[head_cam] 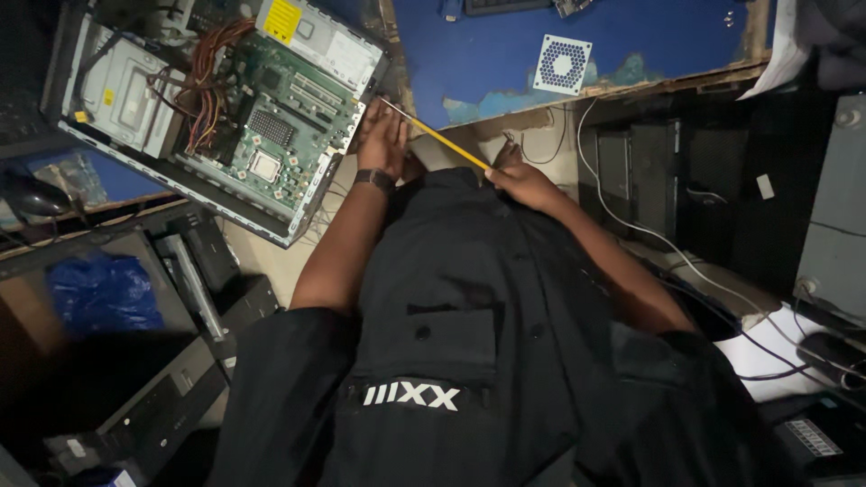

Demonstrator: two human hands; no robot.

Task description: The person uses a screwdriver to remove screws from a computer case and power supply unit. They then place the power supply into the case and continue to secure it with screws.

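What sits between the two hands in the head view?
A thin yellow-handled tool spans the gap from the right hand up to the left hand at the edge of the open computer case.

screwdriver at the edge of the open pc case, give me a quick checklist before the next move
1. Right hand grips the handle end of the yellow screwdriver: ok.
2. Tip set at the edge of the open computer case: cannot tell, the left hand covers that spot.
3. Left hand steadying by the case edge: ok, it rests against it.
4. Case lies open with the green motherboard exposed: ok.
5. Orange wire bundle away from the tip: ok, it lies further inside the case.
6. Light on the work spot: not ok, the scene is dim.
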